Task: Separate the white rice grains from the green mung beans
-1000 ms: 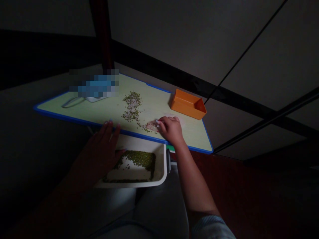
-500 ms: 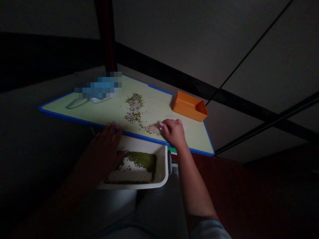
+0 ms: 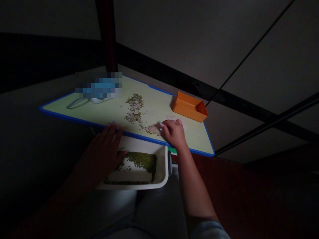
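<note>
My right hand [image 3: 174,132] rests on the pale yellow tabletop [image 3: 159,103], fingers curled and thumb against the index finger. Whatever lies in that pinch is too small to make out. Beside its thumb is a small patch of pale pinkish grains [image 3: 154,129], with some green ones around it. Farther left is a larger scatter of green and pale grains [image 3: 134,108], which look like mung beans mixed with something lighter. My left hand [image 3: 103,152], in shadow, has its fingers stretched out at the table's blue edge, above a white basin [image 3: 163,174]. Green beans [image 3: 143,161] lie in the basin.
An orange open box [image 3: 190,109] stands at the table's back right. On the left is a blurred-out blue item [image 3: 102,87] on a white base, with a cord [image 3: 76,102]. A dark wall borders the far side. The basin sits over my lap, below the table edge.
</note>
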Tool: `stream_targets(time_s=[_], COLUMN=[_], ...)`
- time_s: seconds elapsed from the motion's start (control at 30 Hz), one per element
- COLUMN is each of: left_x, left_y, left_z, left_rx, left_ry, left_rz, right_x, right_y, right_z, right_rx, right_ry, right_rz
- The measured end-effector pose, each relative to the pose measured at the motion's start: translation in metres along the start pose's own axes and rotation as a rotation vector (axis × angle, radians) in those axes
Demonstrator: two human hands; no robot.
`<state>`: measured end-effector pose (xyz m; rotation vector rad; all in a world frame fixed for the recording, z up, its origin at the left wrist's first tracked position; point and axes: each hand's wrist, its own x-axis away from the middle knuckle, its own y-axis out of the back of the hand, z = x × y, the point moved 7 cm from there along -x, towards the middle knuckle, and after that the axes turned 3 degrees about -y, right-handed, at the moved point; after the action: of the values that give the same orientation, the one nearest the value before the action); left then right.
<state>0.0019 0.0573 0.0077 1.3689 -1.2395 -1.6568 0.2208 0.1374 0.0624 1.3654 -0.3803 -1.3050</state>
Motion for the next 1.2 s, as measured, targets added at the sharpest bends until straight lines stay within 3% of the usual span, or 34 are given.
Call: stream_targets(time_s=[0.77, 1.2], left_x=[0.0003, 0.0003], left_y=[-0.0042, -0.0063], left_z=[0.0037, 0.0051], left_rx=[0.005, 0.014], left_ry=[0.011, 0.007], left_rz=[0.010, -0.005], right_x=[-0.0036, -0.0043], right_y=[-0.0035, -0.0045], right_z=[0.0052, 0.0030], right_rx=[-0.061, -0.031], right_ry=[0.105, 0.080], right_rz=[0.003, -0.005])
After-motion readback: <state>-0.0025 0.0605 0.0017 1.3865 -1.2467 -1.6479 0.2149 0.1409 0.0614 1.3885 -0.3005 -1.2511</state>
